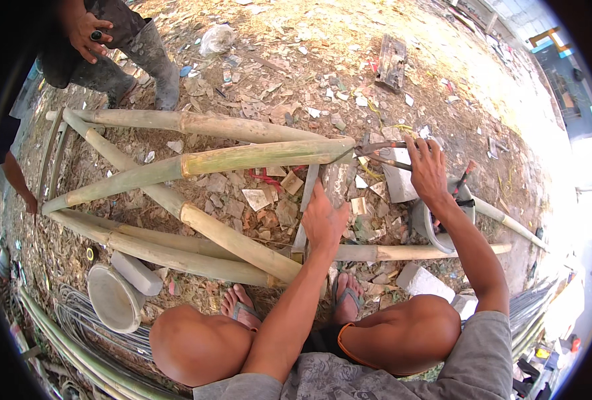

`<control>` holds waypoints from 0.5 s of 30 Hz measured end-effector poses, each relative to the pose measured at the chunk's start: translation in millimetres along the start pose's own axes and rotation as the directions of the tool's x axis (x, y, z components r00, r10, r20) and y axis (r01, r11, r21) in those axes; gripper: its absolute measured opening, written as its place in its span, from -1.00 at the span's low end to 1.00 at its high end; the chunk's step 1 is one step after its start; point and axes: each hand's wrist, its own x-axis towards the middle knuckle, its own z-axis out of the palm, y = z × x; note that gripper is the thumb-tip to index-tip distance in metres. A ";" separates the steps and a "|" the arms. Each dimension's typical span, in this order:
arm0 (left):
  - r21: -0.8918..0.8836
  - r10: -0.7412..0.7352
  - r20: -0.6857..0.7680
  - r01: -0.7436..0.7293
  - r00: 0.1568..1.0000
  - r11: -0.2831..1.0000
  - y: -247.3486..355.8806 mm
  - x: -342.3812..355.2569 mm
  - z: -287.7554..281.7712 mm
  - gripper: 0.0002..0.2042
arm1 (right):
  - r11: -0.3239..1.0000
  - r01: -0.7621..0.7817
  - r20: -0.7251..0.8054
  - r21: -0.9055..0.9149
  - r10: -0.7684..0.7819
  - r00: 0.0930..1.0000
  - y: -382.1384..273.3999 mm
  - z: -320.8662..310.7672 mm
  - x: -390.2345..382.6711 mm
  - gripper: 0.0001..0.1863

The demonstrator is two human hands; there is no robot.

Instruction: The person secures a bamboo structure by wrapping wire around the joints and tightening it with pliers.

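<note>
My right hand (429, 167) is closed on the handles of a pair of pincers (389, 160). Their jaws meet the cut end of a greenish bamboo pole (256, 157), where a dark wire loops around it. Below that end, my left hand (326, 223) wraps round a flat grey strip (310, 187), which runs up under the pole. The pole belongs to a frame of crossed bamboo, with a diagonal pole (223, 237) and a lower pole (169, 255). A grey block (339, 180) lies just beyond my left hand.
A bucket (469, 205) with tools stands under my right forearm. Pale blocks (426, 281), a basin (109, 300) and coiled wire (76, 313) lie near my legs. A booted person (166, 73) stands far left; another person's hand (29, 202) touches the frame's left end.
</note>
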 end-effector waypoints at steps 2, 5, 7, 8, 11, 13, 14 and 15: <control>0.021 0.006 -0.004 -0.006 1.000 1.000 -1.3 -1.2 0.3 -0.20 | 1.000 -0.016 0.014 0.015 0.016 1.000 -1.6 3.4 -2.6 -0.32; 0.010 0.000 0.020 0.000 1.000 1.000 0.4 0.3 -3.8 -0.20 | 0.990 -0.106 0.134 0.095 0.093 0.987 -5.2 -5.1 4.9 -0.57; 0.031 -0.034 0.028 0.034 0.999 0.999 3.7 0.3 -6.2 -0.21 | 0.996 -0.031 0.093 0.078 0.024 0.995 0.3 -9.0 8.8 -0.62; 0.032 -0.036 0.030 0.035 0.999 0.999 3.7 0.4 -5.2 -0.21 | 0.998 0.043 0.050 0.051 -0.045 0.998 4.9 -9.9 11.1 -0.66; 0.029 -0.017 0.024 0.016 1.000 0.999 4.9 1.0 -2.7 -0.21 | 0.975 0.059 0.137 0.215 -0.090 0.986 20.3 -9.0 23.8 -0.69; 0.049 -0.006 -0.001 0.006 1.000 0.999 4.7 1.5 -1.7 -0.21 | 0.966 0.041 0.235 0.253 -0.102 0.967 24.3 -11.9 27.7 -0.69; 0.051 -0.011 0.002 0.011 1.000 0.999 4.3 1.9 -1.4 -0.21 | 0.957 0.020 0.326 0.290 -0.118 0.938 25.6 -14.1 30.6 -0.69; 0.063 -0.007 -0.005 0.007 1.000 0.998 3.9 2.6 -1.2 -0.21 | 0.956 0.020 0.330 0.292 -0.121 0.936 28.4 -16.7 35.4 -0.69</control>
